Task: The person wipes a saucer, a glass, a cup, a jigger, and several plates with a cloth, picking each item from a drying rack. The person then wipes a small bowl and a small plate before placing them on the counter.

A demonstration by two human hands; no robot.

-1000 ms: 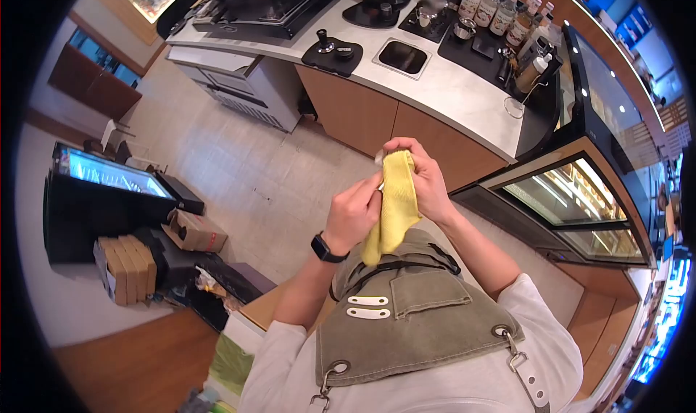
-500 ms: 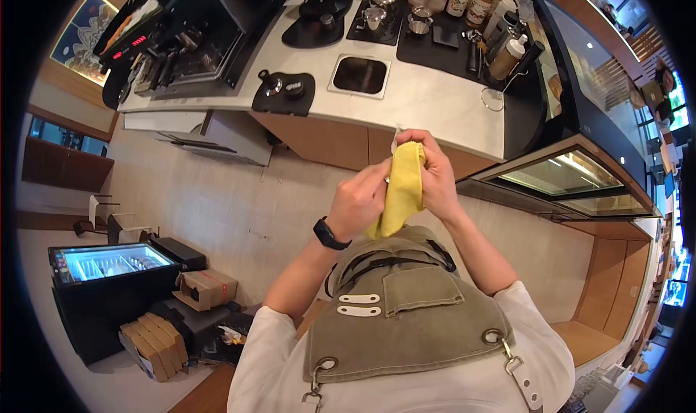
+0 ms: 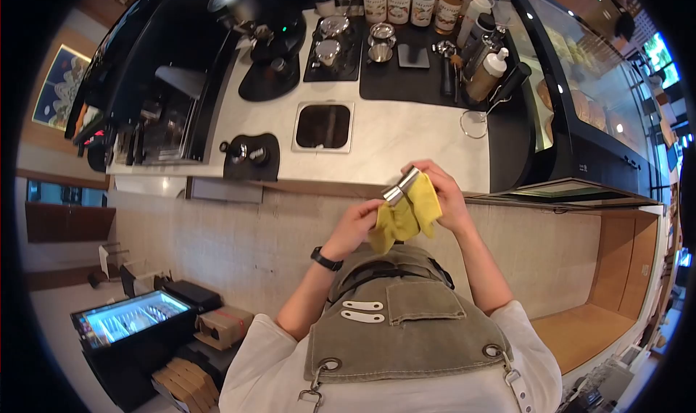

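Note:
A shiny double-ended metal jigger (image 3: 401,187) is tilted in front of my apron, near the counter's front edge. My right hand (image 3: 446,199) is closed around its upper end, with a yellow cloth (image 3: 406,221) between palm and metal. The cloth hangs below the jigger in loose folds. On the other side, my left hand (image 3: 355,226) pinches the cloth's left part, close to the jigger's lower end. Some of the right fingers are hidden behind the jigger and cloth.
The white counter (image 3: 420,141) has a recessed metal bin (image 3: 324,126) and a tamper mat (image 3: 251,157). Behind stand syrup bottles (image 3: 399,3), squeeze bottles (image 3: 487,76) and small metal pitchers (image 3: 328,52). A glass display case (image 3: 580,116) is at right, an espresso machine (image 3: 170,87) at left.
The jigger, mostly covered by the cloth before, now shows. My left hand has moved apart from the right, and the cloth has opened out. The view has tilted up toward the counter.

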